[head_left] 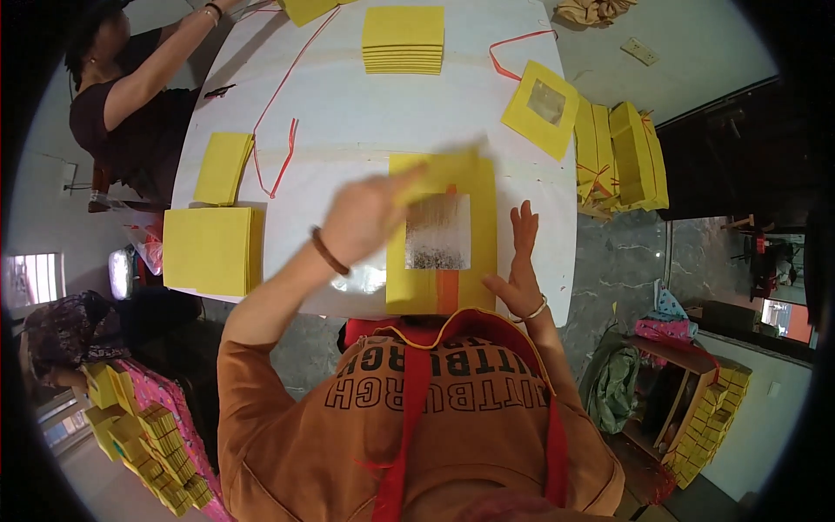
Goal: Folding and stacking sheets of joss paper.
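In front of me on the white table lies a yellow card sheet (483,235) with a shiny square window (437,230) and an orange strip (447,291) running down below it. My left hand (370,217), partly smeared by motion, reaches over the sheet's left side. Its fingers look closed on a yellow card piece (452,165), which is blurred above the window; the thumb is hidden. My right hand (522,283) is held open beside the sheet's right edge, fingers stretched away from me, with nothing in it.
On the white table (348,122) stand stacks of yellow card (209,252) at left and a yellow stack (403,39) at the back. A windowed yellow bag (541,109) with red cord lies far right. Another person (130,104) works at far left. Bundled yellow pieces (639,157) sit right of the table.
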The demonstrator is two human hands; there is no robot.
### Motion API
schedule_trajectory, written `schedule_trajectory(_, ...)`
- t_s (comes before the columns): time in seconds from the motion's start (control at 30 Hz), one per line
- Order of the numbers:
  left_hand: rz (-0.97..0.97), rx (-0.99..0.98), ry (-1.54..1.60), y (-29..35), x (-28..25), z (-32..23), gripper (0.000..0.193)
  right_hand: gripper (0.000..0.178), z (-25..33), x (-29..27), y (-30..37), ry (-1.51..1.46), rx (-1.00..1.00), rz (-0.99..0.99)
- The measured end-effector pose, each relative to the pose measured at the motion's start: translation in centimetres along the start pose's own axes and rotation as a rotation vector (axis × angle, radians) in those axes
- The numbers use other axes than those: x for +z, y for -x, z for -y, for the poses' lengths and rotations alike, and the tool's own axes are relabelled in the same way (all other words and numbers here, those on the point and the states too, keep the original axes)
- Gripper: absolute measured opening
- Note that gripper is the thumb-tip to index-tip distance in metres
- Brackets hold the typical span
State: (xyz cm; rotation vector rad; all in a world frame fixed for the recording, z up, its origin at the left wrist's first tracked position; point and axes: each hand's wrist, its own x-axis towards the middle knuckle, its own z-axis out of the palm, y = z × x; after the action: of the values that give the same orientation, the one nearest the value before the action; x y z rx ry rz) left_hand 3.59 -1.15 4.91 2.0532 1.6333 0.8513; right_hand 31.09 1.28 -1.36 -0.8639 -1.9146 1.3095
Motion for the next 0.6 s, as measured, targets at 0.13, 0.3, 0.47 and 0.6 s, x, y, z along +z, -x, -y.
schedule_trajectory(0.13, -0.223, -0.126, -0.060, -4.3, -3.0, 5.0, 0.048, 0.103, 0.2, -0.2, -0.1, 0.228, 0.039, 0.175)
schedule_trajectory(0.3, -0.351, 0.197, -0.620, -9.1, 5.0, 18.2, 0.049, 0.086, -0.1, 1.3, 0.1, 0.574, -0.061, 0.212)
schedule_trajectory(0.47, -0.057, 0.028, -0.672, -9.9, 8.8, 22.7, 0.052, 0.074, -0.3, 1.2, 0.3, 0.657, -0.010, 0.233)
schedule_trajectory(0.6, 0.079, -0.056, -0.708, -9.5, 9.4, 22.4, 0.059, 0.074, -0.6, 1.4, 0.6, 0.608, -0.017, 0.185)
